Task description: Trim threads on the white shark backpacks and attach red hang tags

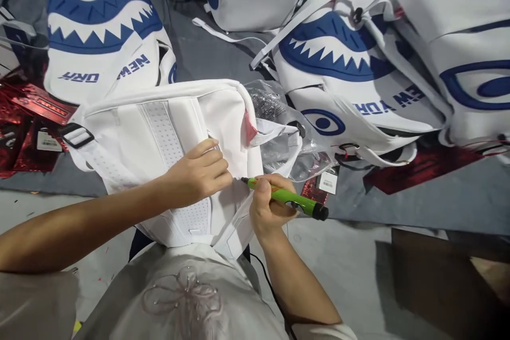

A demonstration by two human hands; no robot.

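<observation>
A white backpack point(227, 122) lies across my lap with its back panel and straps facing up. My left hand point(201, 172) rests on the panel, its fingers curled, pressing or pinching something at the fingertips that I cannot make out. In my right hand point(273, 204) is a green marker point(292, 199) with a black end, held between thumb and fingers. The marker's dark tip points left, close to my left fingertips and just over the white fabric. A strap with a black buckle point(77, 135) hangs off the backpack's left side.
More white backpacks with blue shark mouths lie on the grey cloth point(223, 64), one at the upper left point(95, 21), others at the right point(330, 58). Clear plastic point(279, 111) touches the backpack's right side. Red packages point(32, 133) lie at the left. A brown box point(438, 281) stands lower right.
</observation>
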